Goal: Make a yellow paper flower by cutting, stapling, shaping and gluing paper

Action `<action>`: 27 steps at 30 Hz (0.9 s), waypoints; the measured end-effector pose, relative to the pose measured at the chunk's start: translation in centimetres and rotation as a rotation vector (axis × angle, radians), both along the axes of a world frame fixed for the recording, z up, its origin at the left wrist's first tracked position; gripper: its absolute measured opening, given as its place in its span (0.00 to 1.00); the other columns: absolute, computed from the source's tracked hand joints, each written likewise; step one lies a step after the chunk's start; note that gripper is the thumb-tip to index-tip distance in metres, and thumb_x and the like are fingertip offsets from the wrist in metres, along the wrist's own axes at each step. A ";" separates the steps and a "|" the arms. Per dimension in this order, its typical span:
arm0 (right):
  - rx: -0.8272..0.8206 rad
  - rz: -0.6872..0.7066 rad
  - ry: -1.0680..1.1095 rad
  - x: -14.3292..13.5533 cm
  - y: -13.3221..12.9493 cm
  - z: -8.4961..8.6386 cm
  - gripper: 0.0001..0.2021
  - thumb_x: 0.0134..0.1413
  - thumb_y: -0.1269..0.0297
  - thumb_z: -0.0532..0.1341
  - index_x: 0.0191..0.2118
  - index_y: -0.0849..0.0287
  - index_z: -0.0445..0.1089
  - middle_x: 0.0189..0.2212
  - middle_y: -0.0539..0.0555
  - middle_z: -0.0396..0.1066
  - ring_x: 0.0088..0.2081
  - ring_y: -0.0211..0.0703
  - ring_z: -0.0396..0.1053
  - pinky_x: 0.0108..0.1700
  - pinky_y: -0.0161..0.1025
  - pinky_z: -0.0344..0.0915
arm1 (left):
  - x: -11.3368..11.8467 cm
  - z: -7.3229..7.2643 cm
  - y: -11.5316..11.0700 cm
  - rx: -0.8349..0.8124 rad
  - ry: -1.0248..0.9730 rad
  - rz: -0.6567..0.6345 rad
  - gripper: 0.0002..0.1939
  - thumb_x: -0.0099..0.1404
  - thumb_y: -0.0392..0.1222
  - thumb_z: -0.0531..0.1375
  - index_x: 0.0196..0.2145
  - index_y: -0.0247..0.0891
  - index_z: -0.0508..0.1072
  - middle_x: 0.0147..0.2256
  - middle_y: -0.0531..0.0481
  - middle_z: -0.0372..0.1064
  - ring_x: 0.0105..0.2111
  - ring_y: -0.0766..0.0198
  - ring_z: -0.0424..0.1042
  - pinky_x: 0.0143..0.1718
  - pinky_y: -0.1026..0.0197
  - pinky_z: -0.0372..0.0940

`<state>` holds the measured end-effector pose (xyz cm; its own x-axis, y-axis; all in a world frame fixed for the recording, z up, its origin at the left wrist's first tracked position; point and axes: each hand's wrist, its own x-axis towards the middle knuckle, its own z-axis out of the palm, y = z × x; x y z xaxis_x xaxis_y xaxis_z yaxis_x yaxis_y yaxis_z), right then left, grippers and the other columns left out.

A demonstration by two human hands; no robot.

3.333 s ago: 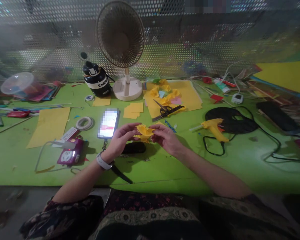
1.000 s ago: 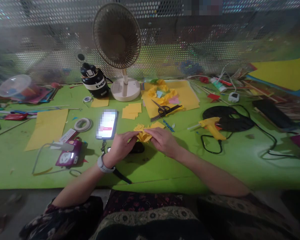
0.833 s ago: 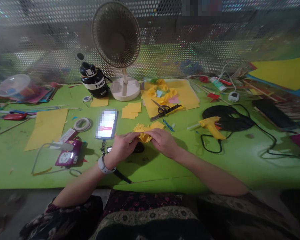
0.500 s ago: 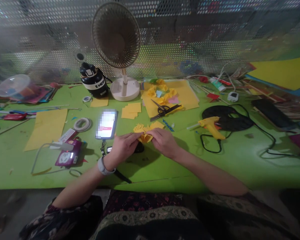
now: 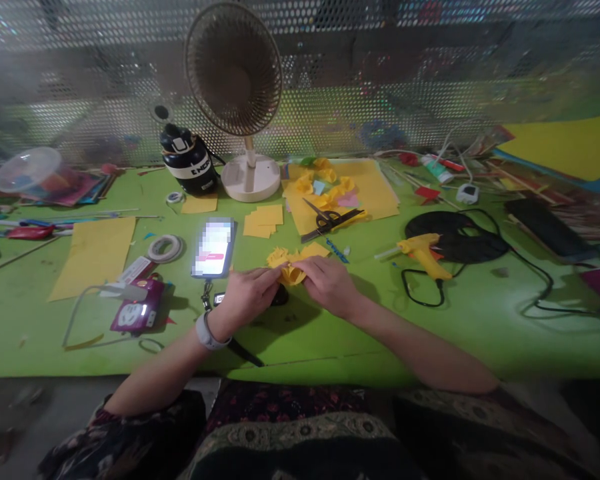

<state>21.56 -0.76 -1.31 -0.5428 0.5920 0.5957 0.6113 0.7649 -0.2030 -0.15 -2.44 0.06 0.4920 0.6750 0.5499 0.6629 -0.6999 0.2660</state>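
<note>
Between my hands, above the green table (image 5: 380, 333), is a folded yellow paper piece (image 5: 294, 275). My left hand (image 5: 247, 293) pinches its left side with closed fingers, and my right hand (image 5: 333, 283) grips its right side. Fringed yellow paper (image 5: 277, 257) shows just behind my left fingertips; whether it is joined to the folded piece I cannot tell. A yellow square (image 5: 315, 251) lies behind my right fingers. Black scissors (image 5: 330, 219) rest beyond, beside several yellow paper shapes (image 5: 321, 190) on a larger yellow sheet (image 5: 380, 190).
A phone (image 5: 213, 248), a tape roll (image 5: 165, 249) and a purple device (image 5: 139, 307) are on the left. Small yellow squares (image 5: 263, 220) lie before the fan (image 5: 250, 179), beside a black bottle (image 5: 187, 163). A yellow glue gun (image 5: 425, 255) with its cable lies on the right.
The folded yellow paper has changed shape slightly between my fingers, its front edge now looking rounder. Both hands keep their grip in nearly the same place.
</note>
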 end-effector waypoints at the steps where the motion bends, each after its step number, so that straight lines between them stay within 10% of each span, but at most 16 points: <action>1: -0.009 0.010 0.006 0.0 0.0 0.0 0.12 0.65 0.73 0.52 0.45 0.62 0.72 0.35 0.59 0.77 0.36 0.47 0.73 0.39 0.43 0.69 | 0.0 0.0 0.0 0.009 0.002 0.000 0.13 0.71 0.36 0.53 0.46 0.36 0.77 0.34 0.44 0.80 0.28 0.64 0.78 0.28 0.67 0.71; 27: -0.065 0.010 0.093 -0.7 -1.1 -0.8 0.13 0.62 0.76 0.53 0.46 0.61 0.73 0.35 0.60 0.79 0.35 0.47 0.77 0.38 0.42 0.74 | 1.0 -0.4 -1.0 0.126 0.090 0.074 0.12 0.70 0.34 0.51 0.42 0.35 0.74 0.26 0.49 0.75 0.22 0.67 0.72 0.24 0.67 0.64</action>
<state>20.87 -1.89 -2.08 -0.4931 0.6260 0.6041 0.5803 0.7540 -0.3077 0.81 -3.41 -0.36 0.4944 0.6398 0.5885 0.7312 -0.6721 0.1164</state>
